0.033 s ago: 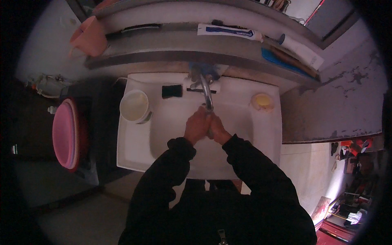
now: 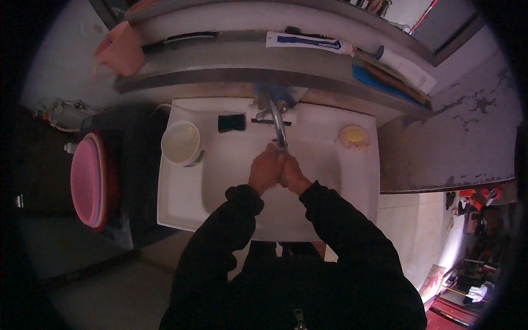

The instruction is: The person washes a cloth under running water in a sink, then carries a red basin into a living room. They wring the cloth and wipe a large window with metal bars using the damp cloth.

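My left hand (image 2: 265, 169) and my right hand (image 2: 294, 173) are pressed together over the white sink (image 2: 181, 198), right under the tip of the curved metal faucet (image 2: 278, 124). The fingers of both are closed against each other, and I see nothing held between them. Both forearms wear black sleeves and come in from the lower edge. I cannot make out whether water is running.
On the sink rim stand a white cup (image 2: 180, 143) at the left, a small black block (image 2: 231, 122) and a yellow soap (image 2: 355, 135) at the right. The grey shelf above holds a white tube (image 2: 308, 42) and a pink mug (image 2: 118, 52). A pink bowl (image 2: 88, 181) stands at the left.
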